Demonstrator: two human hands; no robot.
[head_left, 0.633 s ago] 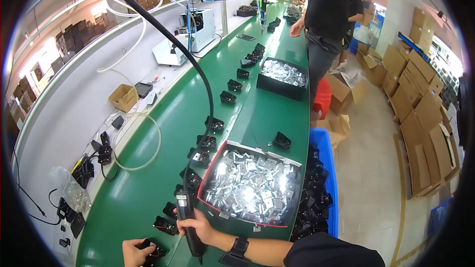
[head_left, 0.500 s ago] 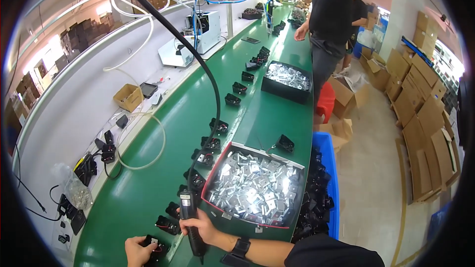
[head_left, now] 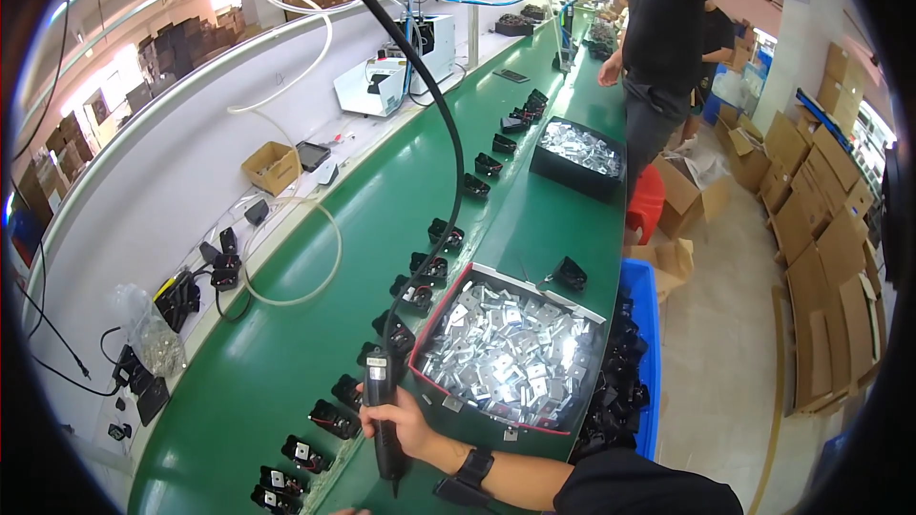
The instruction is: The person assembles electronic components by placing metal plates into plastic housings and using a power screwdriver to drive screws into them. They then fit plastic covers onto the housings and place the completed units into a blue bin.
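Gripping: a black corded hand tool (head_left: 380, 387) is held upright by the right hand (head_left: 399, 423), whose fingers are clamped around its body.
Tip (head_left: 396, 490): pointed downward over the green bench (head_left: 224, 372); whether the surface is touched cannot be told.
Left hand (head_left: 351, 512): only a sliver is shown at the lower edge; whether its fingers are apart or together cannot be told.
Cord (head_left: 456, 143): led upward from the tool's top in a long curve.
Black casings (head_left: 303, 455): lined up along the bench, left of the tool; silvery pieces are seen in the nearest ones.
Metal plates (head_left: 506, 353): heaped in a red-rimmed box (head_left: 539, 289), just beyond the right hand.
Blue bin (head_left: 652, 362): filled with black parts (head_left: 611, 391), set beside the bench's right edge.
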